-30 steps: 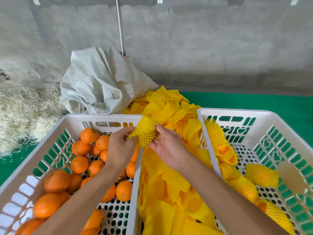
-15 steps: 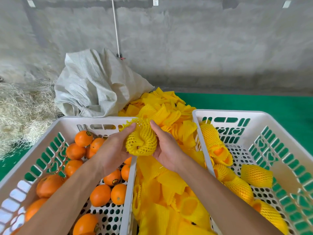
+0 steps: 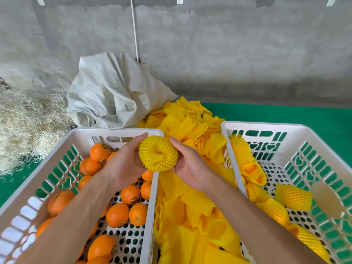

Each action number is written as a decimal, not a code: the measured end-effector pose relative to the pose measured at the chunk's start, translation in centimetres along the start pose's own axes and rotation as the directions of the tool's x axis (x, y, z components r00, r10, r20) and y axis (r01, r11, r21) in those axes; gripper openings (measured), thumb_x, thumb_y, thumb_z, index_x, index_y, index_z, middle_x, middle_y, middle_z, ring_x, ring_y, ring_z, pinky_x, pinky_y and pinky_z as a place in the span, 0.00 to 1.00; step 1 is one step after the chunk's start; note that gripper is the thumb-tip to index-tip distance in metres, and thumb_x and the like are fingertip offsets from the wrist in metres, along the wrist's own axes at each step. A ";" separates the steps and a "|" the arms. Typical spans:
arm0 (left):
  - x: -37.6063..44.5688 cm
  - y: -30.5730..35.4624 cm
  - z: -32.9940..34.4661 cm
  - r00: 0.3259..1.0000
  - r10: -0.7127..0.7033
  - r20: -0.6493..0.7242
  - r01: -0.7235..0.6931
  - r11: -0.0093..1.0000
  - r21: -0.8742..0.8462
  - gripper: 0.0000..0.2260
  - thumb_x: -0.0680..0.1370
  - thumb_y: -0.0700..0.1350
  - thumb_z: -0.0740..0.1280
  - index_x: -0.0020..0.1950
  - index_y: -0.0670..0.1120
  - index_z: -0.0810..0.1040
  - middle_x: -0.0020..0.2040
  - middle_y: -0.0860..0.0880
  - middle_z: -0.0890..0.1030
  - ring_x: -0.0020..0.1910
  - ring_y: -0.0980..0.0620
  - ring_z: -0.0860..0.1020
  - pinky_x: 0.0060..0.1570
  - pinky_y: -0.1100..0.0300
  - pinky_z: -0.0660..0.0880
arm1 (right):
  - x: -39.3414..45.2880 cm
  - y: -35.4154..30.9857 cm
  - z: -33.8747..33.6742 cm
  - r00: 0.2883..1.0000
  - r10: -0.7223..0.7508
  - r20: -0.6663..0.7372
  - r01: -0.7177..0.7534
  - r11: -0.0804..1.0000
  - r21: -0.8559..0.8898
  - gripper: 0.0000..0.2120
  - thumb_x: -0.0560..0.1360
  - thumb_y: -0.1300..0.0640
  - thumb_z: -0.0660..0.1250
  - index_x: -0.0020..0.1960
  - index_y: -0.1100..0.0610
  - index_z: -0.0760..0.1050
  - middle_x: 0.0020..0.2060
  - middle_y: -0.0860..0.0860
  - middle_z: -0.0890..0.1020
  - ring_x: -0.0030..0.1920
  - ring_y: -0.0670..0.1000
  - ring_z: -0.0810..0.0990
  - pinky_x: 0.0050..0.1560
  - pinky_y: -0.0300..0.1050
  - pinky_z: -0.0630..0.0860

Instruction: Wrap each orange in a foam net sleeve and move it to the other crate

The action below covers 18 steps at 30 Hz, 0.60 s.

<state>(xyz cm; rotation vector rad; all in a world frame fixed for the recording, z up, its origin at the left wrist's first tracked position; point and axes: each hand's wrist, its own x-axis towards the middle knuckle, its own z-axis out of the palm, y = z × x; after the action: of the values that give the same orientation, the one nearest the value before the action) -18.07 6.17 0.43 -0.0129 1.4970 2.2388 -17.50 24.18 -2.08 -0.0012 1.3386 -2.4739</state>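
Note:
Between my hands is a yellow foam net sleeve [image 3: 158, 153], stretched round and bunched into a ring with a dimple in the middle. My left hand [image 3: 124, 162] grips its left side and my right hand [image 3: 187, 164] grips its right side, above the left crate's right rim. Whether an orange is inside the sleeve cannot be told. The left white crate [image 3: 57, 147] holds several bare oranges [image 3: 117, 215]. The right white crate [image 3: 322, 147] holds several oranges in yellow sleeves [image 3: 293, 197].
A heap of loose yellow foam sleeves [image 3: 190, 216] fills the gap between the crates and runs back to a white woven sack [image 3: 114, 94]. Dry straw [image 3: 24, 119] lies at the left. A green mat [image 3: 285, 115] and a grey wall lie behind.
The sleeve went from a small flat piece pinched at the fingertips to a rounded, stretched ring held between both palms. Both hands have shifted slightly toward me.

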 end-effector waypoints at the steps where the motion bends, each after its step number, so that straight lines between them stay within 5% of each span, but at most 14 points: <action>1: 0.1 0.0 0.1 0.998 0.026 -0.064 -0.024 0.999 0.022 0.23 0.86 0.56 0.59 0.73 0.41 0.75 0.68 0.41 0.81 0.68 0.40 0.79 0.70 0.42 0.73 | 0.1 -0.1 -0.1 1.000 -0.012 -0.014 0.012 1.000 0.005 0.20 0.82 0.49 0.65 0.69 0.59 0.77 0.64 0.56 0.82 0.66 0.57 0.81 0.59 0.51 0.81; 4: 0.6 -0.4 -0.6 0.922 0.203 -0.331 -0.073 0.928 0.366 0.19 0.87 0.53 0.61 0.61 0.36 0.79 0.53 0.40 0.83 0.56 0.37 0.82 0.59 0.44 0.80 | 0.2 -0.6 -0.6 0.995 -0.071 -0.073 0.072 0.997 0.010 0.17 0.82 0.48 0.65 0.65 0.55 0.80 0.62 0.53 0.84 0.63 0.54 0.82 0.61 0.51 0.80; 7: 0.9 -1.0 -2.7 0.893 0.303 -0.333 0.034 0.692 0.721 0.17 0.86 0.50 0.63 0.57 0.36 0.80 0.52 0.41 0.84 0.53 0.38 0.83 0.55 0.42 0.80 | 0.3 -0.9 -1.1 0.988 -0.096 -0.119 0.097 0.995 -0.001 0.14 0.82 0.48 0.66 0.64 0.51 0.80 0.61 0.51 0.85 0.62 0.53 0.83 0.64 0.52 0.79; 10: 1.1 -1.8 -4.8 0.965 0.080 -0.249 0.214 0.305 0.928 0.14 0.85 0.50 0.64 0.60 0.39 0.80 0.53 0.43 0.81 0.49 0.43 0.80 0.47 0.51 0.77 | 0.4 -0.8 -1.1 0.984 -0.099 -0.150 0.097 0.995 -0.020 0.13 0.81 0.47 0.66 0.63 0.49 0.80 0.60 0.51 0.85 0.62 0.53 0.83 0.63 0.53 0.78; 12: 0.7 -2.9 -5.2 0.958 -0.175 -0.226 0.242 0.076 0.967 0.17 0.82 0.55 0.70 0.67 0.48 0.78 0.62 0.49 0.79 0.59 0.48 0.78 0.56 0.55 0.76 | 0.5 -0.8 -1.2 0.982 -0.099 -0.162 0.098 0.995 -0.016 0.12 0.81 0.47 0.67 0.61 0.49 0.80 0.59 0.51 0.86 0.62 0.53 0.83 0.62 0.53 0.78; 14: 0.5 -4.2 -5.3 0.908 -0.340 -0.247 0.223 -0.106 0.969 0.26 0.77 0.59 0.74 0.72 0.51 0.75 0.71 0.49 0.73 0.71 0.46 0.71 0.67 0.49 0.74 | 0.5 -0.9 -1.4 0.980 -0.096 -0.174 0.095 0.995 -0.010 0.11 0.81 0.47 0.67 0.60 0.49 0.81 0.58 0.51 0.86 0.61 0.53 0.84 0.57 0.51 0.80; 18: 0.4 -6.2 -4.6 0.893 -0.344 -0.290 0.125 -0.430 0.894 0.34 0.74 0.59 0.77 0.77 0.50 0.71 0.77 0.44 0.61 0.79 0.36 0.55 0.73 0.38 0.67 | 0.6 -0.8 -1.7 0.980 -0.096 -0.176 0.092 0.995 -0.032 0.12 0.79 0.47 0.69 0.61 0.49 0.81 0.58 0.50 0.86 0.59 0.52 0.85 0.52 0.49 0.81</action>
<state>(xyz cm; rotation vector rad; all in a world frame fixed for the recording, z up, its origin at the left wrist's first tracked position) -17.23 4.23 -6.95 0.2955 2.4299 -0.1618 -18.53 25.78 -2.43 0.1571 1.4708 -2.5883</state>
